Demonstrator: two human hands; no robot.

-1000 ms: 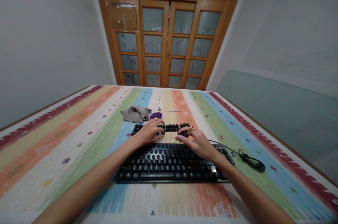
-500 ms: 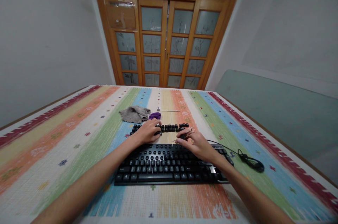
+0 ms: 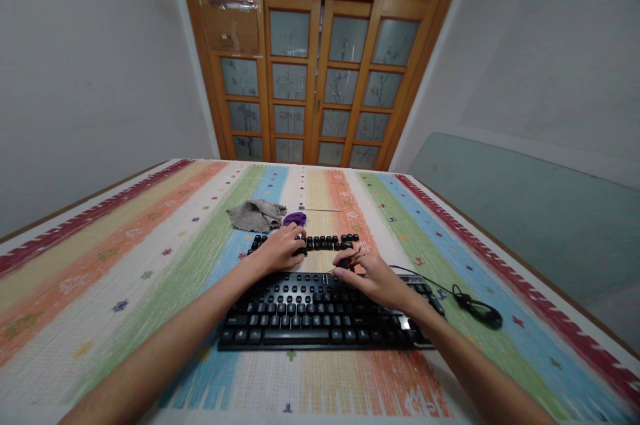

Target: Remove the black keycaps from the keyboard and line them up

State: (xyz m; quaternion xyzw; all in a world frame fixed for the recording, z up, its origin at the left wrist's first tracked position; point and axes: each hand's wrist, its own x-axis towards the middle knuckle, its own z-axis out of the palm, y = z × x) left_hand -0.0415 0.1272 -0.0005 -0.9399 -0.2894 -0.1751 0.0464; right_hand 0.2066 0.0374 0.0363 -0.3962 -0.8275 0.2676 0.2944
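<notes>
A black keyboard lies in front of me, its upper rows showing small bare stems where keycaps are off. Beyond it, loose black keycaps sit in rows on the cloth. My left hand is curled over the left part of these rows, fingers closed around a keycap that they partly hide. Over the keyboard's back edge, my right hand pinches a small tool with a dark handle and a thin metal end pointing left. The tool's exact kind is too small to make out.
A crumpled grey cloth, a purple bundle and a thin rod lie behind the keycaps. The coiled black cable rests right of the keyboard. A striped tablecloth covers the table.
The view has shifted very slightly. Both hands stay almost where they were; the dark-handled tool has tilted a little in my right fingers.
</notes>
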